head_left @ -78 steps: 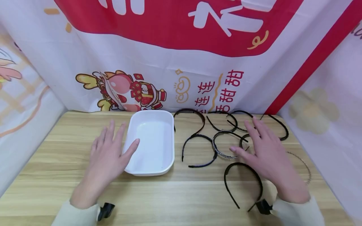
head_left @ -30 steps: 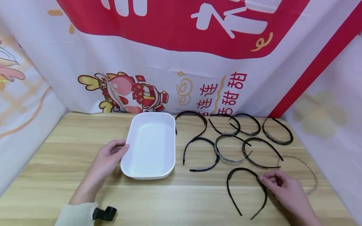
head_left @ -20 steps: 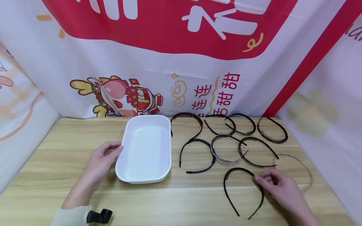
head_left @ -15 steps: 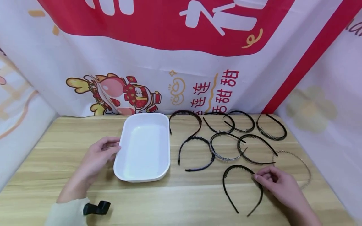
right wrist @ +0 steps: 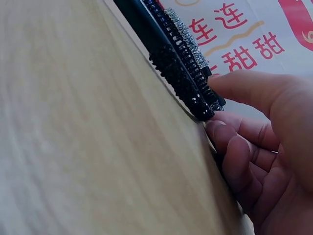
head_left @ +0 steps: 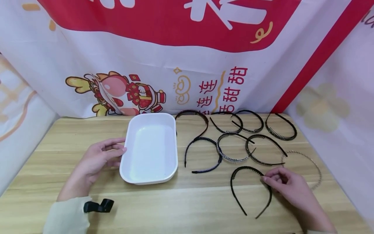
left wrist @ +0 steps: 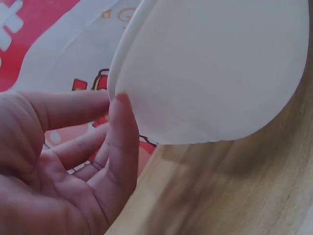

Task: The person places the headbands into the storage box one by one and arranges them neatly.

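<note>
On the left of the head view stands a white plastic basin [head_left: 149,152] with nothing in it. My left hand [head_left: 99,159] pinches its left rim between thumb and fingers; the left wrist view shows the thumb [left wrist: 123,127] on the outer wall. A black headband [head_left: 246,168], toothed along its arch, lies with its ends toward me. My right hand [head_left: 287,186] pinches the right side of this headband near the arch. In the right wrist view, thumb and index finger [right wrist: 249,90] meet at its glittery black edge, with the other fingers curled below.
Behind and right of the basin lie several other headbands, among them a brown one [head_left: 191,112], a dark blue one [head_left: 204,139], a silvery one [head_left: 233,160] and a thin beaded one [head_left: 317,165]. Some overlap. Printed cloth [head_left: 117,48] walls the wooden table [head_left: 163,208].
Both hands, spread above the table at first, came down: the left onto the basin's rim, the right onto the black headband. Over the last second they hold still while the head view shifts slightly.
</note>
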A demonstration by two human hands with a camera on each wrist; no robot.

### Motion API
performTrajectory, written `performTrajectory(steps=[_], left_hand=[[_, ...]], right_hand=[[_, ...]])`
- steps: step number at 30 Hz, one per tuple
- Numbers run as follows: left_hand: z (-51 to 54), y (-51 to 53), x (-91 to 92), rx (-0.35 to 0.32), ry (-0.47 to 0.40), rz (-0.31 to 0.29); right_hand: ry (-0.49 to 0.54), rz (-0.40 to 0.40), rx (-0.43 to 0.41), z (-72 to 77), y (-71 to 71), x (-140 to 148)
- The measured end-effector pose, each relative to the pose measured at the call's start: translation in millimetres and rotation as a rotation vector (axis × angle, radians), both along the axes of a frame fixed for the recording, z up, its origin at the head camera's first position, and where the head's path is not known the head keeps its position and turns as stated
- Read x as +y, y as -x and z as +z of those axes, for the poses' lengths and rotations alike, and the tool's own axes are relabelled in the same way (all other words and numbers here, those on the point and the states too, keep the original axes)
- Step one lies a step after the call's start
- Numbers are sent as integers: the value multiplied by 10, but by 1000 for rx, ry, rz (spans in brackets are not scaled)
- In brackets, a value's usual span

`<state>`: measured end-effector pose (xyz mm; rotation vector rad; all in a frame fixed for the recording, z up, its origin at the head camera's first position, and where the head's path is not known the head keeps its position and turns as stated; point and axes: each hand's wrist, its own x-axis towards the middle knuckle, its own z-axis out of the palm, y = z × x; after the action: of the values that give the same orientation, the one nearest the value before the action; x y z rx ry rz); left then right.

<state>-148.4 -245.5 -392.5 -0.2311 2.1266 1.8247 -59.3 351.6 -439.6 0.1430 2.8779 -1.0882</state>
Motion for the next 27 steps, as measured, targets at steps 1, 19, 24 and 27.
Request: performTrajectory(steps=[1, 19, 24, 27], left_hand=[[-12, 13, -16, -4, -31, 1], [-162, 45, -118, -42, -285, -1], [-161, 35, -98, -43, -277, 11], [-150, 10, -82, -23, -263, 18]], right_hand=[[7, 1, -4, 7, 4, 1], [121, -39, -75, 49, -6, -25], [139, -24, -78, 74, -41, -39], [116, -15, -68, 80, -39, -49]])
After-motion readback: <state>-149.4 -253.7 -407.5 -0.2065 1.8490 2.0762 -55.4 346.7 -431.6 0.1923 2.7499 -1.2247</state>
